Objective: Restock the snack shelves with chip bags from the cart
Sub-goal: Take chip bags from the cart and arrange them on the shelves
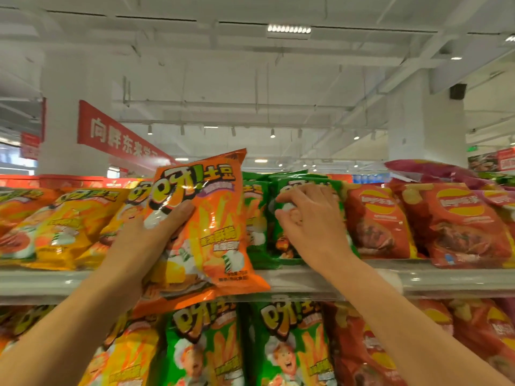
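My left hand grips an orange chip bag from its left side, thumb across the front, and holds it upright in front of the top shelf. My right hand rests on a green chip bag standing on that shelf, fingers curled over its front and pressing it back. A second green bag stands just left of it, partly hidden behind the orange bag. The cart is out of view.
Yellow bags fill the top shelf at left, red chip bags at right. A purple bag lies on top of the red ones. The lower shelf holds yellow, green and red bags. White pillars and a red banner stand behind.
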A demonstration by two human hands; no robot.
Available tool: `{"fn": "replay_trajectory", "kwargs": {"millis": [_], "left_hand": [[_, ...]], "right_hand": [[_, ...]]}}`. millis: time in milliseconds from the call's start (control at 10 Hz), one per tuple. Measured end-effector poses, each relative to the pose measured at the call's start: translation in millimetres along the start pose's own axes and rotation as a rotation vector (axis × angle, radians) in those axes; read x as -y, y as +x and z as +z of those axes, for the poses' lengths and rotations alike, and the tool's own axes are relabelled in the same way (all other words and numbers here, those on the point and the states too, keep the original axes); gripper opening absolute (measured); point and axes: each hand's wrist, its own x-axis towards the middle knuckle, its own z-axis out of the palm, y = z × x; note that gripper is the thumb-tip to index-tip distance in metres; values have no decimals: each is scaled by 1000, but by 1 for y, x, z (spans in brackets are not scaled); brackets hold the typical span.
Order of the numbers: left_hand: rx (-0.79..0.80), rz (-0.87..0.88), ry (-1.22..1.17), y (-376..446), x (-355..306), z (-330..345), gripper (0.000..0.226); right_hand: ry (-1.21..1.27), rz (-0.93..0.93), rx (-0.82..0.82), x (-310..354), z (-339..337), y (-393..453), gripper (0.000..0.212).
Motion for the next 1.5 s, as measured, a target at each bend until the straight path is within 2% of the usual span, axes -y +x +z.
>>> {"fn": "replay_trajectory", "kwargs": {"millis": [100, 300, 400, 500, 600, 800, 900, 1100, 1300, 1400, 1500], "left_hand": [[-3, 15, -13, -4, -3, -30, 60], [-29, 47, -30, 3, -12, -125, 24], [-32, 66, -41, 6, -12, -175, 23], [-63, 101, -29, 20, -18, -272, 21], [-179, 117, -6, 43, -30, -363, 36], [-229, 151, 39, 67, -41, -446, 30], [-228, 126, 41, 78, -35, -490, 35], [-190, 81, 98, 106, -28, -532, 43], [-164, 91, 184, 142, -28, -557, 59], [-150, 96, 199, 156, -27, -558, 57], [-45, 107, 173, 187, -11, -555, 50]], "right_hand": [[85, -70, 27, 48, 13, 3, 25], [114, -140, 99, 143, 52, 10, 32], [129, -157, 118, 187, 71, 10, 32], [148, -192, 152, 266, 106, 15, 33], [118, -241, 234, 332, 141, 21, 38], [112, -271, 256, 385, 173, 28, 38], [91, -291, 285, 409, 192, 37, 42], [104, -337, 328, 436, 223, 60, 43], [115, -480, 492, 458, 265, 91, 39], [121, -544, 534, 471, 280, 102, 37], [128, -641, 599, 488, 305, 100, 31]]}}
